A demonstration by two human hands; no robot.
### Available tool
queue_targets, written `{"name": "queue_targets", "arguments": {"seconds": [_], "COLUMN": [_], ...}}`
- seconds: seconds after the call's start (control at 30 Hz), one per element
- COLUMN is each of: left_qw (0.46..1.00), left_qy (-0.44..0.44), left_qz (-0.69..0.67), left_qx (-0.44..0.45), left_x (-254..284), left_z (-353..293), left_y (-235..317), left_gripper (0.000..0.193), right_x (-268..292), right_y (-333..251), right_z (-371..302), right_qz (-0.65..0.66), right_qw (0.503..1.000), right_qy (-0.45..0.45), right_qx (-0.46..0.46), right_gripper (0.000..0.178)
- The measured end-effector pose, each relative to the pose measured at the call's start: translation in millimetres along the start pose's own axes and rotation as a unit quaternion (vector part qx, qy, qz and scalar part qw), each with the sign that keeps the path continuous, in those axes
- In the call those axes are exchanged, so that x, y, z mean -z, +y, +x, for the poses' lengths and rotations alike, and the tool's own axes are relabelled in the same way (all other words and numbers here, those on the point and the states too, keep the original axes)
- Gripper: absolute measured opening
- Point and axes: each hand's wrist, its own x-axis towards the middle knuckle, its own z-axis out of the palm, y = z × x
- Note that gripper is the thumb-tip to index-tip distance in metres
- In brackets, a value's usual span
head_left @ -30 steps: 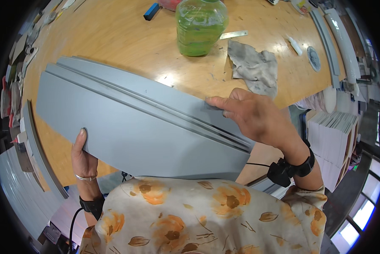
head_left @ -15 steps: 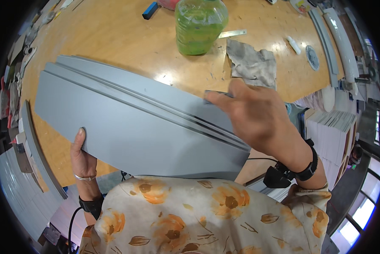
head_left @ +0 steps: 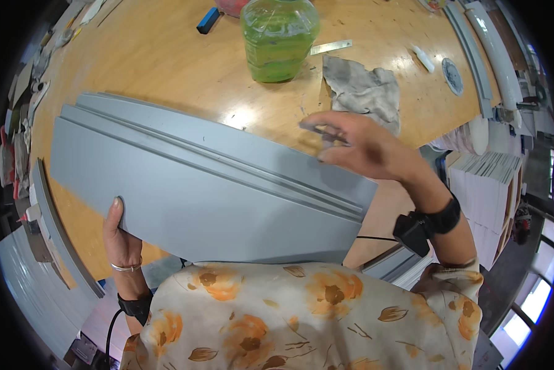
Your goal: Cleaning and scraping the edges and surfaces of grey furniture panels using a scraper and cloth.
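Note:
A long grey panel with raised ridges running along it lies slantwise across the bench, its near edge against my body. My left hand grips its near left edge, thumb on top and fingers hidden beneath. Over the panel's far right part, my right hand is bent at the fingers, slightly blurred. Pinched in it is a small thin grey piece, whose kind I cannot make out. Just beyond this hand lies a crumpled grey cloth.
A clear jug of green liquid stands at the back, beside a metal ruler and a blue block. Farther right are a white tube and a grey oval disc. Stacked white boards stand past the right edge.
My right hand has lifted off the panel's far edge and turned, the small grey piece still in its fingers. My left hand keeps its grip. The view has shifted slightly.

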Motion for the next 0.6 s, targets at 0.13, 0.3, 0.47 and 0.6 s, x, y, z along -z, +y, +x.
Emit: {"name": "queue_targets", "arguments": {"seconds": [0.13, 0.3, 0.47, 0.6], "left_qw": [1.000, 1.000, 0.999, 0.989], "left_qy": [-0.005, 0.002, 0.009, -0.064], "left_qz": [0.011, 0.009, -0.024, -0.132], "left_qx": [-0.005, -0.006, -0.029, -0.032], "left_x": [-3, -8, 2, -8], "left_z": [0, 4, -1, -7], "left_y": [3, 2, -10, -19], "left_gripper": [0.033, 0.036, 0.038, 0.043], "right_x": [-10, -16, -22, -28], "right_y": [-6, -37, -3, -41], "right_z": [34, 69, 50, 16], "right_qz": [0.014, -0.048, 0.020, -0.122], "right_qw": [0.995, 0.994, 0.996, 0.987], "right_qy": [-0.066, -0.065, -0.052, -0.070], "right_qx": [-0.072, -0.075, 0.068, 0.079], "right_gripper": [0.042, 0.046, 0.044, 0.035]}}
